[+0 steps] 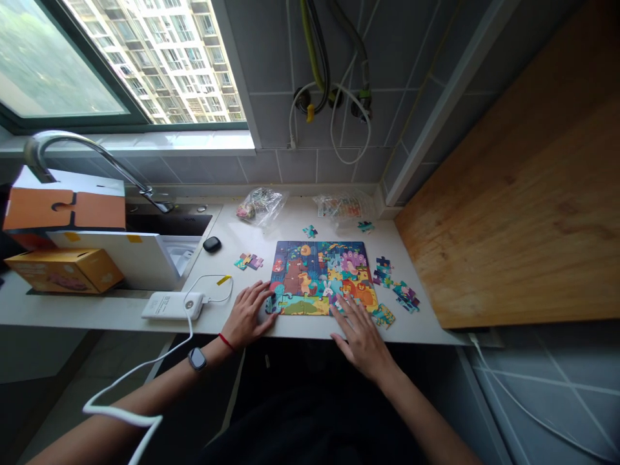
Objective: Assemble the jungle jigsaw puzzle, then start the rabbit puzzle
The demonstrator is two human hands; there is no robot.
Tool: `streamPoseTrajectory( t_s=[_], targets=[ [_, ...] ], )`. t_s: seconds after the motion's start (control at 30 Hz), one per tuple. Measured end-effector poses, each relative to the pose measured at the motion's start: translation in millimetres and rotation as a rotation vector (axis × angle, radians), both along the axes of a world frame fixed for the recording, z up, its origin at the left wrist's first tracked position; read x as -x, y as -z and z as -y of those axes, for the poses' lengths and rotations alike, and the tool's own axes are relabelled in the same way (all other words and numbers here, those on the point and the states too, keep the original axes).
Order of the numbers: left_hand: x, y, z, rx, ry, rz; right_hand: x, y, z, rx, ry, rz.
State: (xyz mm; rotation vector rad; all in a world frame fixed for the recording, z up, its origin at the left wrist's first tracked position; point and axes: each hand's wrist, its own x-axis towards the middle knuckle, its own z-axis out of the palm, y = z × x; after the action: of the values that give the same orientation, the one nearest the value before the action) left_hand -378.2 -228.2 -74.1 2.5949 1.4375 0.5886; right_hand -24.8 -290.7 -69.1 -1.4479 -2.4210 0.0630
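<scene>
A colourful jigsaw puzzle of cartoon animals (320, 278) lies assembled on the white countertop (310, 326), its lower edge close to me. My left hand (248, 314) rests with spread fingers at the puzzle's lower left corner. My right hand (361, 339) lies with its fingertips on the lower right part. Neither hand visibly holds a piece. Loose puzzle pieces lie around it: a small cluster (248, 261) on the left, a larger group (392, 281) on the right, and a single piece (310, 231) beyond the puzzle.
A white power bank (172, 305) with a white cable lies left of my left hand. Behind the puzzle are clear plastic bags (259, 205) holding pieces. A black oval object (212, 244), a sink with a curved faucet (92, 155), cardboard boxes (62, 271) and a wooden board (508, 194) surround the counter.
</scene>
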Motion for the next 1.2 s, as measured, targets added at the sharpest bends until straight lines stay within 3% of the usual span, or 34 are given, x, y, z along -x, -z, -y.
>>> streamPoseTrajectory(
  t_s=[0.17, 0.27, 0.43, 0.67, 0.83, 0.97, 1.2],
  targets=[
    [0, 0.4, 0, 0.002, 0.005, 0.012, -50, -9.0, 6, -0.032, 0.411, -0.04],
    [1, 1.6, 0, 0.003, 0.005, 0.017, -78, -2.1, 10, -0.004, 0.528, -0.065],
    [2, 3.4, -2, -0.003, 0.005, 0.016, -94, 8.5, 8, 0.044, 0.59, -0.298],
    [5, 4.9, -1, -0.017, -0.01, 0.071, -84, 6.7, 2, 0.282, 0.663, -0.868],
    [-8, 5.0, 8, -0.072, -0.099, 0.197, -81, 0.8, 8, 0.25, 0.754, -1.251],
    [-29, -2.5, 17, -0.056, 0.017, 0.145, -82, -0.1, 13, 0.261, 0.763, -1.328],
    [-81, -13.0, 24, 0.044, 0.216, 0.15, -76, 1.2, 12, 0.325, 0.735, -1.226]
  ],
)
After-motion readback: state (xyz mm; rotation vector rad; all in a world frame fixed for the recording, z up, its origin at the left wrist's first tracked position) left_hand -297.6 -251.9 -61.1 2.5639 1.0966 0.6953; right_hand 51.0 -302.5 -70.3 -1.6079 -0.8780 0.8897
